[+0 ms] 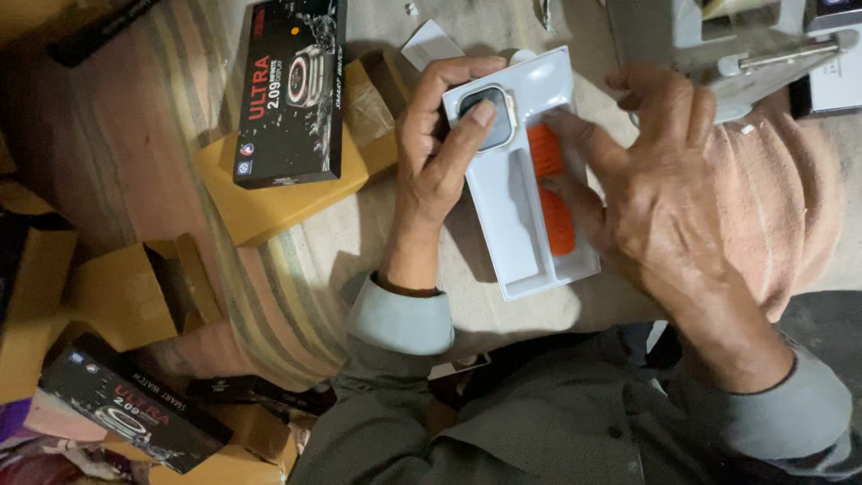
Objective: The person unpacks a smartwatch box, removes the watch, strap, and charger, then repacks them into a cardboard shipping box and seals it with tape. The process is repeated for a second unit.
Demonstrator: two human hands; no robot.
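Observation:
My left hand (437, 153) holds a white plastic tray (521, 233) by its left edge, with the thumb pressed on a square watch body (489, 115) seated near the tray's top. My right hand (660, 202) rests over the tray's right side, its fingers pressing an orange strap (555, 211) into the long right slot. The strap's middle part is hidden by those fingers. The left slot of the tray is bare.
A black watch box (289, 90) lies on an open brown carton (269, 202) at upper left. Another black box (133, 415) and more brown cartons (126, 292) sit at lower left. A pinkish cloth (779, 207) lies to the right, white items (763, 54) above it.

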